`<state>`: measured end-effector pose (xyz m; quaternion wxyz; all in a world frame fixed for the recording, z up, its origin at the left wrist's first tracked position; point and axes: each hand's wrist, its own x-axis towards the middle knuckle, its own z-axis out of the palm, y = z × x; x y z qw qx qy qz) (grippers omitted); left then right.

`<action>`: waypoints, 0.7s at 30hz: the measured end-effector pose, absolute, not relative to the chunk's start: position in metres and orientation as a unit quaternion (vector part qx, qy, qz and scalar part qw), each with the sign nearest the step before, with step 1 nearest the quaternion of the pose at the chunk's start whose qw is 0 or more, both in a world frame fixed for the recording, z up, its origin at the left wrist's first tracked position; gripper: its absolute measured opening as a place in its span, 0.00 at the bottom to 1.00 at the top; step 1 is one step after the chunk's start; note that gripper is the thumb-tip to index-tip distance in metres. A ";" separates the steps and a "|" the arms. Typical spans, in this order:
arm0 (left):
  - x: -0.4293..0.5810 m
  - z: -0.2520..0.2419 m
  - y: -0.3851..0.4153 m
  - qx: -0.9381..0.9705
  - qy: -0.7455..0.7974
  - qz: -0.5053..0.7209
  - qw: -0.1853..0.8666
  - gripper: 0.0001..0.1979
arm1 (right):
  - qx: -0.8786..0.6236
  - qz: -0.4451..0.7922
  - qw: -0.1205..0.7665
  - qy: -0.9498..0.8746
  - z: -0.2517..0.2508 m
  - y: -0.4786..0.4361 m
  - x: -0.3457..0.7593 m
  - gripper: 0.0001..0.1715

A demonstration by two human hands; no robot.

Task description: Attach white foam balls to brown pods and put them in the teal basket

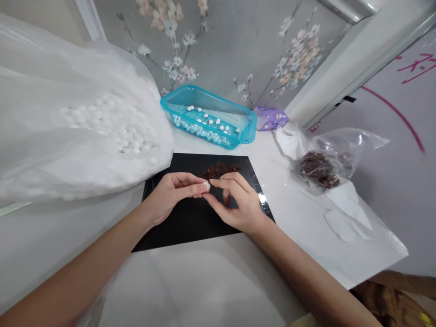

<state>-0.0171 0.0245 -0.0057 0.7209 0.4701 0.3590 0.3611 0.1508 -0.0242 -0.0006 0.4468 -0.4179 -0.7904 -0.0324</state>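
Note:
My left hand (172, 195) pinches a small white ball (206, 185) between thumb and fingers above a black mat (180, 231). Close against the ball's right side is my right hand (240, 200), its thumb and index finger brought together in a pinch. Whatever lies between those right fingertips is too small to make out. Just beyond both hands, a loose pile of reddish-brown bits (218, 169) is spread on the mat. Similar white balls (218, 121), some with a dark spot, lie in a blue plastic basket (166, 101) behind the mat.
A large clear bag (102, 122) full of white balls bulges over the table's left side. Behind stand a purple packet (270, 119) and a flowered wall. At right are a clear bag of dark brown material (318, 169), white tissue (291, 141) and the table's edge.

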 end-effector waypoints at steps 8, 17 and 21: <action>-0.019 -0.007 0.025 0.484 0.347 0.351 0.723 0.04 | -0.397 -0.003 0.453 -0.798 0.001 -0.023 0.151 0.06; -0.019 -0.008 0.026 0.513 0.327 0.322 0.725 0.03 | -0.392 0.094 0.435 -0.805 0.006 -0.022 0.153 0.06; -0.019 -0.009 0.026 0.512 0.326 0.323 0.726 0.03 | -0.391 0.120 0.447 -0.795 0.004 -0.022 0.153 0.05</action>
